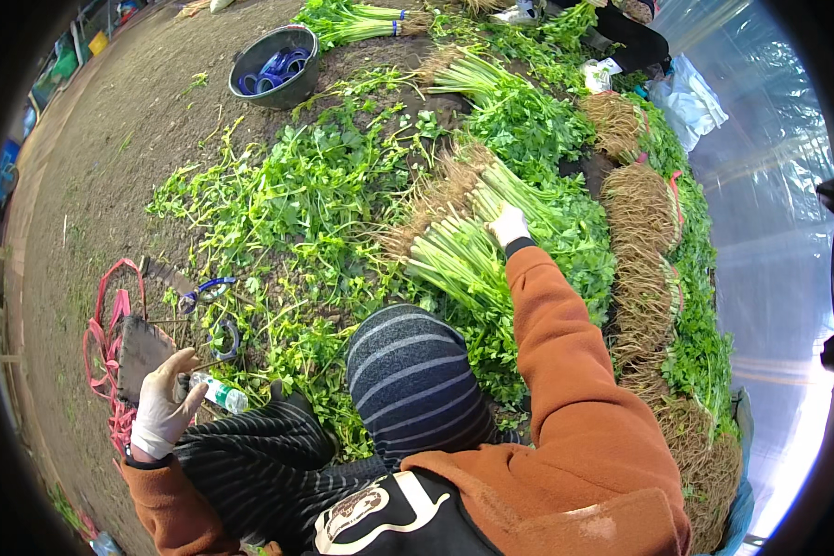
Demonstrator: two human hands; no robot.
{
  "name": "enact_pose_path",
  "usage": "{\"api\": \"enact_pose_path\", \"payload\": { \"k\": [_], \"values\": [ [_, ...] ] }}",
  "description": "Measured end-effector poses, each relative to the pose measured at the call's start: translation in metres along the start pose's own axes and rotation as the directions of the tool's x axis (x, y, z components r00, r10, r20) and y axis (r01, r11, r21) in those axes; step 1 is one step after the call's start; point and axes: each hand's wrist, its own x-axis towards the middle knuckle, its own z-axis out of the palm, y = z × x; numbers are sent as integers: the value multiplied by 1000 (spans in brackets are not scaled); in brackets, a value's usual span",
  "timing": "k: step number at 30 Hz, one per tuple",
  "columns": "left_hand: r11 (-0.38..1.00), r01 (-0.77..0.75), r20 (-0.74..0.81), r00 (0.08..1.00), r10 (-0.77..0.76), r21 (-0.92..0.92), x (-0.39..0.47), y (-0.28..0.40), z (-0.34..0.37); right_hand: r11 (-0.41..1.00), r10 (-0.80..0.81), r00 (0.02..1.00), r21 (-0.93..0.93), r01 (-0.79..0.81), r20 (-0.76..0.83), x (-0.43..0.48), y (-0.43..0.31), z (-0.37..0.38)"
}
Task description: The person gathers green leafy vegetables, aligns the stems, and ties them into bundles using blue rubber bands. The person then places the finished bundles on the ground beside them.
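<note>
My right hand [509,224], in a white glove, reaches into a pile of celery [459,254] whose rooty ends point left. Its fingers close around some pale stalks and are partly hidden among them. My left hand [163,403], gloved too, is raised at lower left with thumb and fingers apart and nothing seen between them. Right beside it lies a clear plastic bottle [224,395] with a green-and-white label. A worn dark board [142,354] and pink plastic twine [119,320] lie just beyond that hand.
Loose celery leaves [299,187] litter the soil. Blue tape rolls [212,288] lie at left; more fill a black bucket [278,90]. Tied celery bundles [639,229] line the right side by plastic sheeting [764,208]. Another person [632,35] is at the top right.
</note>
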Motion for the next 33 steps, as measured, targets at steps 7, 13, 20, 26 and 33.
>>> {"api": "enact_pose_path", "payload": {
  "k": [7,13,20,26,33],
  "values": [
    [1000,-19,-3,1000,19,15,-1,2,1,988,-105,988,99,117,-114,-18,15,-15],
    [998,-49,3,999,49,40,1,3,1,988,-69,987,-125,87,144,-14,-8,-9],
    [997,-48,1,999,48,59,-3,0,1,985,-77,987,166,52,143,-5,18,-19],
    [995,-45,5,999,45,90,-3,3,1,991,-129,981,63,122,142,-11,9,-11],
    [996,-50,12,999,49,69,-7,4,1,788,-211,971,570,235,-108,-10,43,-34]
  ]
}}
